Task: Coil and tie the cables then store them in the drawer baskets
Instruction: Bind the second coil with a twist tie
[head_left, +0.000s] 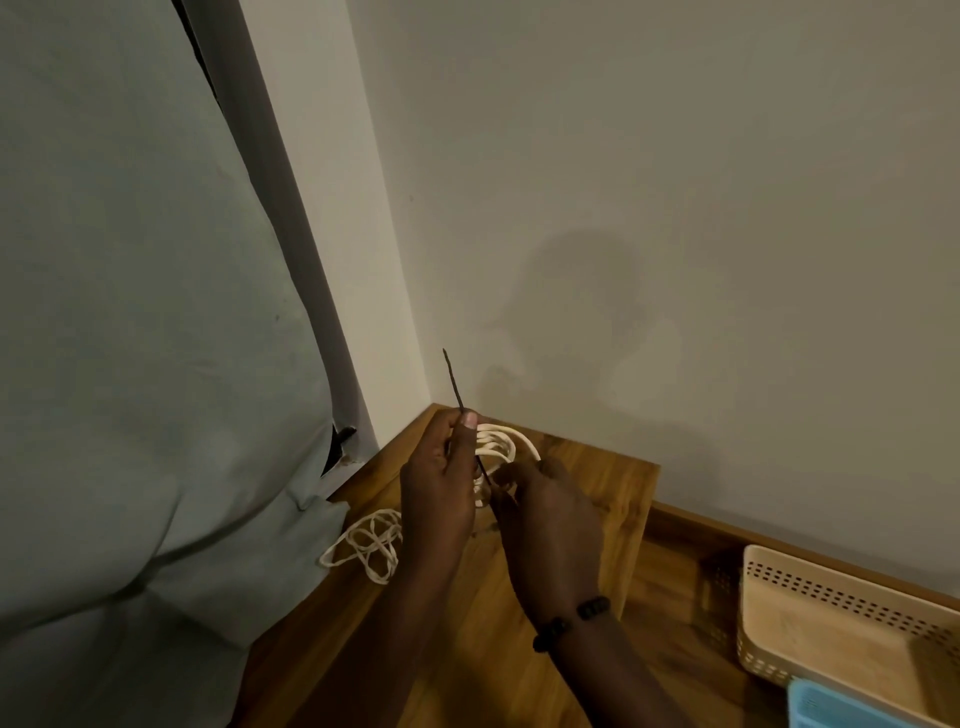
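Wooden top (582, 483): white cable (501, 441) coiled (dark tie (457, 387) pinched).

L hand (440, 483) pinches tie (457, 389); R hand (550, 530) holds coil (501, 441).

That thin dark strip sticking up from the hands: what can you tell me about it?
The dark tie is a thin, stiff-looking strip, maybe a twist tie, standing nearly upright and leaning slightly left. The left hand pinches it between thumb and fingers; its lower end runs down to the white cable coil, which the right hand holds above the wooden surface.
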